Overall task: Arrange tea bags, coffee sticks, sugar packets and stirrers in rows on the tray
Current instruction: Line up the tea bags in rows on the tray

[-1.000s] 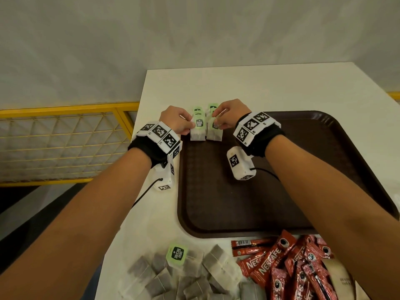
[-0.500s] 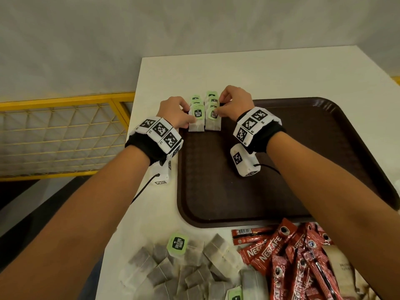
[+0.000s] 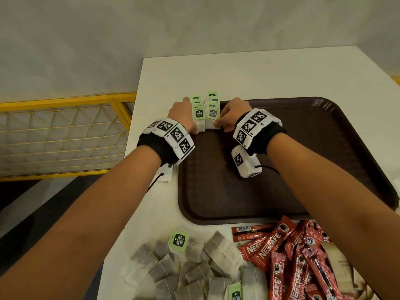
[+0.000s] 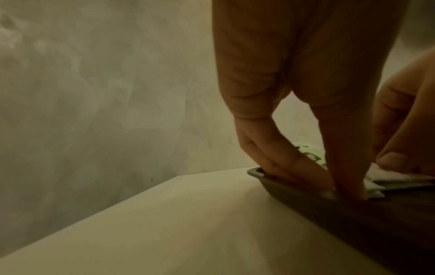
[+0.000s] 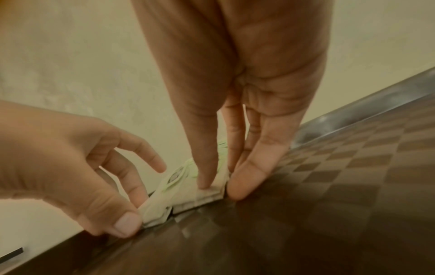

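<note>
Two short rows of tea bags with green tags (image 3: 205,113) lie side by side in the far left corner of the brown tray (image 3: 303,169). My left hand (image 3: 190,126) flanks the left row: its fingers (image 4: 282,167) lie inside the tray rim and its thumb touches the near bag's corner (image 5: 150,212). My right hand (image 3: 223,124) flanks the right row, with its thumb (image 5: 207,178) pressing on the near bag and straight fingers along its right side. Neither hand lifts a bag.
On the white table (image 3: 281,72) in front of the tray lie a loose pile of tea bags (image 3: 184,267), red coffee sticks (image 3: 292,256) and pale packets (image 3: 339,258) at the lower right. A yellow mesh railing (image 3: 65,137) stands left of the table.
Both hands have stayed at the two tea bag rows. The right hand has slid back from the far end towards the near bags. The head view has tilted.
</note>
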